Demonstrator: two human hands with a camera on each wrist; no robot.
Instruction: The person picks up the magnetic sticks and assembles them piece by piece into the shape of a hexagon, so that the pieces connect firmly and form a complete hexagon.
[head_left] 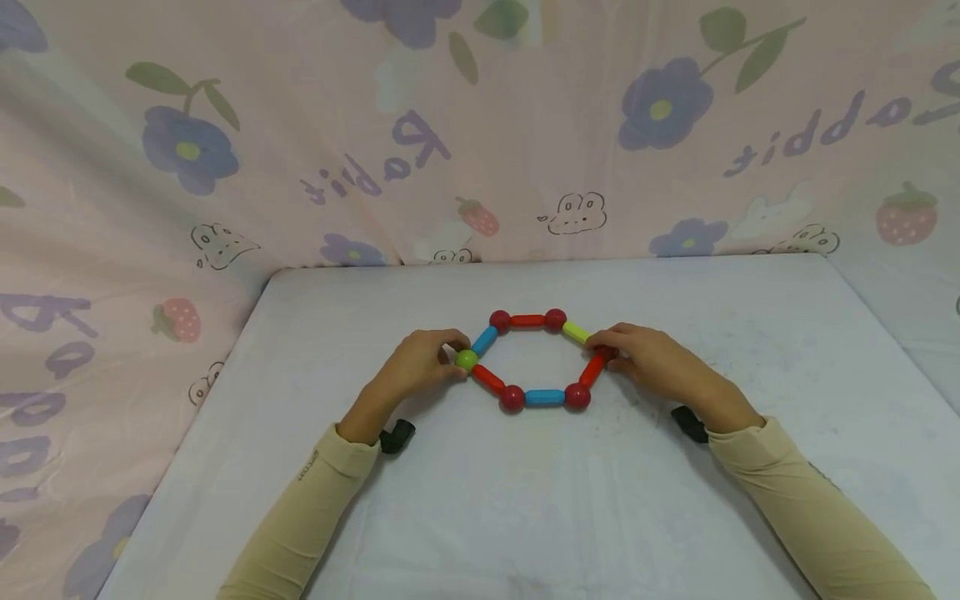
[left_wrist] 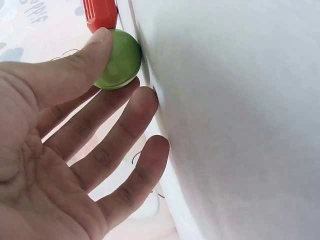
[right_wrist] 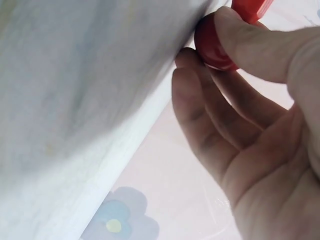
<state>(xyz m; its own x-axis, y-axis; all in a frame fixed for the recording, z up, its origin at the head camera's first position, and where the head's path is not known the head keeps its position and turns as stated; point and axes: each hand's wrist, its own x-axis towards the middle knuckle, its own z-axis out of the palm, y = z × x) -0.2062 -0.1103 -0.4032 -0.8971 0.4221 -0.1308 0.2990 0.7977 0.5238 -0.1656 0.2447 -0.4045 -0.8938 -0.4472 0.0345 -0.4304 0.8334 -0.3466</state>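
A six-sided ring of coloured rods and balls lies on the white table. My left hand pinches the green ball at the ring's left corner, thumb on one side and fingertips behind. A blue rod and a red rod meet at that ball. At the opposite corner, my right hand grips a red ball between thumb and fingers; the hand mostly covers it in the head view. The yellow-green rod and another red rod run to this corner.
Far side of the ring: two red balls joined by a red rod. Near side: two more red balls joined by a blue rod. The white table ends at a patterned curtain behind. Black wrist devices sit beneath both wrists.
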